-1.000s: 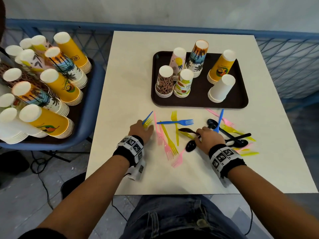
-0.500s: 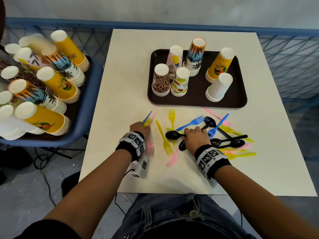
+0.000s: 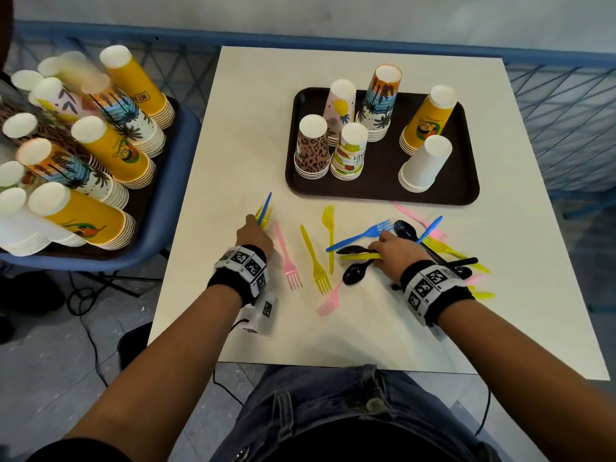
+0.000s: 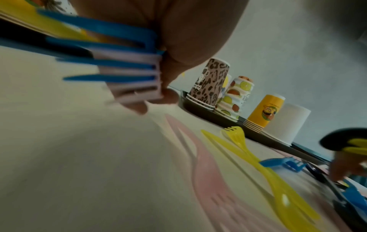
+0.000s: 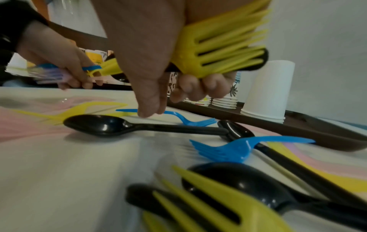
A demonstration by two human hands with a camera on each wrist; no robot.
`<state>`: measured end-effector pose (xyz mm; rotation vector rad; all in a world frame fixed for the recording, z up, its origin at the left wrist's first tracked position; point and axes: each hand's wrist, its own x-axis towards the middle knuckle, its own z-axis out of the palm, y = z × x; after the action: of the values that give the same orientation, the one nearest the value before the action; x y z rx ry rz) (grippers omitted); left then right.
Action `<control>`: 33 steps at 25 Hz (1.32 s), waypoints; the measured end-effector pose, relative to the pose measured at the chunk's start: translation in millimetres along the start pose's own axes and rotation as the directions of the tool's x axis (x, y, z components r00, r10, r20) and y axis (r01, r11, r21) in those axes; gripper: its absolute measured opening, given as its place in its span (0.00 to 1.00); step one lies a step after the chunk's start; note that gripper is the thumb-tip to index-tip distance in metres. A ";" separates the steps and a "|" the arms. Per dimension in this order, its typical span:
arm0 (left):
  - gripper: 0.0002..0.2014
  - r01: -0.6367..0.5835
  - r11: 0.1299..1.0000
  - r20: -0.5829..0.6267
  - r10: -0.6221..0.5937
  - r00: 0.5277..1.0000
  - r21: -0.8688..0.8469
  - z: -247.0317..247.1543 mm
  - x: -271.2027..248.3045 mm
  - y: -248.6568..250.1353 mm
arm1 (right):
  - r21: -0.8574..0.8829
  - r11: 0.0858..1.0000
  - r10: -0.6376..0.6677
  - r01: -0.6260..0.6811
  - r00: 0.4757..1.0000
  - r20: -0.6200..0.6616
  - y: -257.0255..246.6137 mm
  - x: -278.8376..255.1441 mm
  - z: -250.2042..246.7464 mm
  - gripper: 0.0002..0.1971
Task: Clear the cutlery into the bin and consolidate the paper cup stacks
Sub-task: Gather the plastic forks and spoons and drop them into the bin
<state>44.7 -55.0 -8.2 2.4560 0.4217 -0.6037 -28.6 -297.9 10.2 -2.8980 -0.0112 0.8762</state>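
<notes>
Plastic cutlery lies scattered on the white table. My left hand grips a small bundle of forks, blue, yellow and pale pink. My right hand grips several yellow forks together with a black spoon, while its thumb and forefinger reach down onto a blue fork. Loose pieces around them include a pink fork, a yellow fork and a black spoon. Short stacks of upturned paper cups stand on a dark tray.
Left of the table, a blue holder carries a brown tray packed with tall leaning cup stacks. More forks and spoons are piled right of my right hand. A blue railing runs behind the table. Cables lie on the floor.
My right hand swept left across the cutlery, then back right onto the blue fork. The pink and yellow forks between my hands have shifted. My left hand keeps its bundle.
</notes>
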 end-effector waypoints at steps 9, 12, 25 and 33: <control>0.26 0.065 0.998 0.053 -0.065 0.996 0.007 26.3 -26.6 9.2 | -0.119 0.992 -0.043 0.051 0.997 0.069 -11.7 19.8 11.7 0.14; 0.26 0.036 0.988 0.091 -0.050 0.995 0.147 31.8 -25.8 5.6 | -0.175 0.982 -0.061 0.073 0.996 0.072 -18.5 14.9 11.4 0.15; 0.20 -0.608 0.698 0.404 0.465 0.787 0.379 13.7 -2.8 28.1 | 0.016 0.987 0.162 -0.162 0.987 -0.020 55.9 -10.4 -3.8 0.14; 0.15 -0.630 0.555 0.479 0.411 0.775 0.543 26.3 3.8 26.5 | -0.014 0.991 0.130 -0.130 0.991 -0.024 81.8 5.8 -0.1 0.19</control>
<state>50.5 -91.0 -17.4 2.8664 -0.8241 -0.9591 -25.9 -379.0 -2.0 -2.9513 0.1754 0.8657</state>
